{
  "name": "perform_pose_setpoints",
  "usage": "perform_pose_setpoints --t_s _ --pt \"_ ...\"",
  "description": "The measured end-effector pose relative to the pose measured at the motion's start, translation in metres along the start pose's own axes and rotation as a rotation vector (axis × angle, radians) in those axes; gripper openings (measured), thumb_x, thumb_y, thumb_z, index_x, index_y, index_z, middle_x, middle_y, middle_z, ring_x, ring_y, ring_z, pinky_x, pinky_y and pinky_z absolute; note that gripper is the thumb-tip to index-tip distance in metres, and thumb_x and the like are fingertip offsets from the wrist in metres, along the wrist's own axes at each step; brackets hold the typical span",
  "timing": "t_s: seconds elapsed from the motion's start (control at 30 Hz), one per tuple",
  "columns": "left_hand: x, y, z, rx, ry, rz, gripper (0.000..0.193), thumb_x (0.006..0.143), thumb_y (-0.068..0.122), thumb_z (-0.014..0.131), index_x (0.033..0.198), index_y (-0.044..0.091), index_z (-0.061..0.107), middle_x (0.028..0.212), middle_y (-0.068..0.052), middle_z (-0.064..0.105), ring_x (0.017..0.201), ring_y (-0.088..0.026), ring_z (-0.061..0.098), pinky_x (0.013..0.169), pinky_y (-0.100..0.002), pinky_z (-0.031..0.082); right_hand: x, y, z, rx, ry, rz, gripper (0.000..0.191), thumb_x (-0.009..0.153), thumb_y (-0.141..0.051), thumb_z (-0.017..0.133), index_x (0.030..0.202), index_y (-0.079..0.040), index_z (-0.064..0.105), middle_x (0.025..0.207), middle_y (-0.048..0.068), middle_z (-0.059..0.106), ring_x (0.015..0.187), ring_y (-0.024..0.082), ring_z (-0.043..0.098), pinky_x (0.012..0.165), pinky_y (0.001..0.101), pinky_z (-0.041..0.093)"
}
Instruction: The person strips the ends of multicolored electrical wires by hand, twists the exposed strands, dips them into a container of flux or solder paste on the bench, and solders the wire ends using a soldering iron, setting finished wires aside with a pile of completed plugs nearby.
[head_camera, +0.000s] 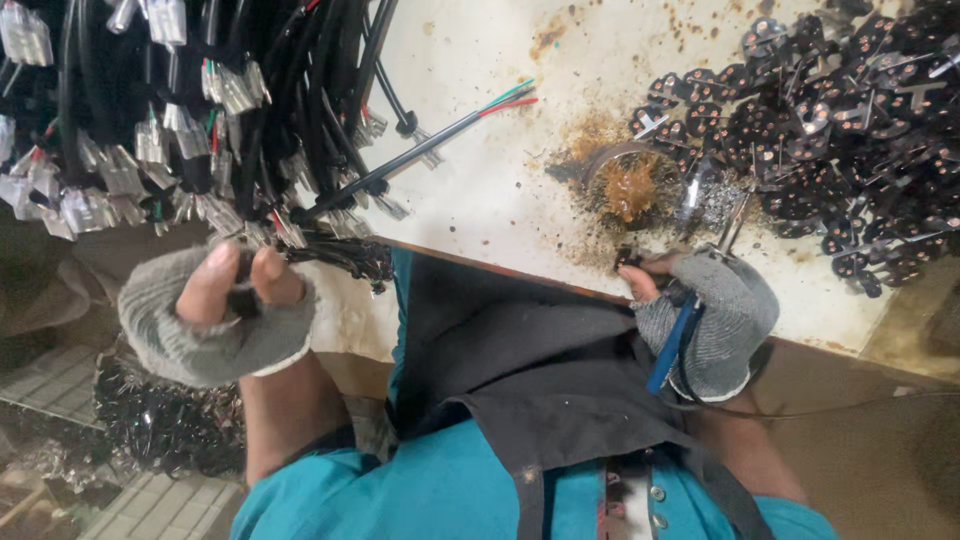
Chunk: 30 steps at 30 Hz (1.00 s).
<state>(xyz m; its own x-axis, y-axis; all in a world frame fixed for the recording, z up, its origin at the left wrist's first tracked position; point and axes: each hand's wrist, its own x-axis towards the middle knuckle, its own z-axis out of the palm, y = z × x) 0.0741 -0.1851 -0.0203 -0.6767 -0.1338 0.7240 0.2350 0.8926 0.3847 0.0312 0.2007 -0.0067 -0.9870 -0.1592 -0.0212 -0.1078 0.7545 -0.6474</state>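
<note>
My left hand, in a grey fingerless glove, is closed around a bundle of black cables at the table's near edge. The cables lead up into a large hanging mass of black wires with clear plastic connectors. My right hand, gloved the same way, grips a blue-handled tool and pinches a small black part at its fingertips. That hand rests beside a round tin of brown paste.
A heap of black plug parts with copper pins covers the right of the stained white table. One cable with red, green and white cores lies across the table. More black parts lie on the floor at lower left.
</note>
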Motion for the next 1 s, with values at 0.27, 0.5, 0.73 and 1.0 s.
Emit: perform_pose_setpoints --t_s 0.27,0.5,0.73,1.0 --pt "-0.132 0.042 -0.005 -0.080 -0.013 -0.707 0.042 0.096 0.030 0.073 0.112 0.006 0.042 0.108 -0.006 0.043 0.102 -0.019 0.045 0.100 -0.035 0.039 0.002 -0.009 0.001 -0.060 -0.036 0.015 0.022 0.084 -0.021 0.093 0.090 -0.008 0.076 0.085 0.010 0.072 0.075 0.027 0.069 0.075 0.0373 0.051" --pt "-0.129 -0.005 0.010 -0.011 -0.442 -0.896 0.059 0.092 0.028 0.071 0.137 -0.002 0.047 0.122 -0.020 0.058 0.112 -0.036 0.058 0.099 -0.043 0.045 0.000 -0.008 0.000 -0.034 -0.049 0.019 0.023 0.085 -0.020 0.093 0.091 -0.007 0.075 0.083 0.010 0.072 0.075 0.028 0.069 0.072 0.0353 0.050" --pt "-0.123 -0.005 0.021 0.168 -0.646 -0.434 0.027 0.098 0.020 0.063 0.117 0.002 0.064 0.113 -0.022 0.063 0.103 -0.048 0.059 0.086 -0.053 0.048 -0.001 -0.006 0.002 0.014 0.014 -0.003 0.022 0.083 -0.018 0.092 0.090 -0.007 0.075 0.087 0.009 0.073 0.077 0.026 0.068 0.073 0.0354 0.051" --pt "-0.130 -0.008 0.022 0.059 -0.839 -0.289 0.018 0.090 0.017 0.070 0.106 0.007 0.067 0.106 -0.020 0.065 0.097 -0.043 0.063 0.080 -0.051 0.052 -0.002 -0.004 0.002 -0.011 -0.019 0.003 0.021 0.084 -0.017 0.093 0.090 -0.008 0.076 0.085 0.009 0.072 0.073 0.025 0.068 0.071 0.0340 0.050"
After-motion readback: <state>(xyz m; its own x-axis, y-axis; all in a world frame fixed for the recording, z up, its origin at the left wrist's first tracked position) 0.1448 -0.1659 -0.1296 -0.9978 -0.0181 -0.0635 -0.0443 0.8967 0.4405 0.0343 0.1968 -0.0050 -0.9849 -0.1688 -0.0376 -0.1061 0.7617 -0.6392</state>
